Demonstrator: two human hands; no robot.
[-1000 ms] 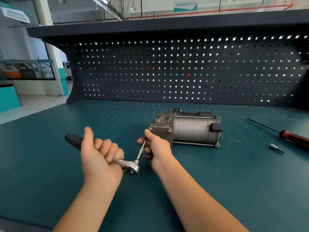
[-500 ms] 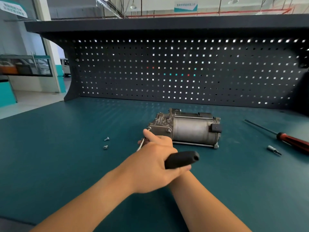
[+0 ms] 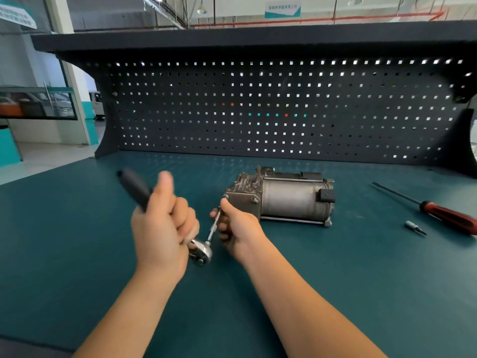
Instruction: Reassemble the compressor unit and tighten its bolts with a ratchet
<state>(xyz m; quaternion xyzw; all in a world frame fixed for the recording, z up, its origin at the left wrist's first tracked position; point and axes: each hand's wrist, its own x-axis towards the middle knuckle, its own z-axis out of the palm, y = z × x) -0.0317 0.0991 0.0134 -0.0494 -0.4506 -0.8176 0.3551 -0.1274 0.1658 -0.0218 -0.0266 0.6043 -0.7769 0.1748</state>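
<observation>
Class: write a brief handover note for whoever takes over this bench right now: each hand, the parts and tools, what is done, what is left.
Left hand grips the ratchet by its black handle, blurred.
Right hand holds the extension bar, its tip at a corner bolt of the compressor.
Compressor lies on its side on the bench; screwdriver and loose bit lie to its right.
Done: unit looks assembled.
Left: tighten this bolt; the others' tightness cannot be judged.

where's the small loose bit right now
In the head view the small bit lies far right, just in front of the red-handled screwdriver, right of the compressor.
</observation>
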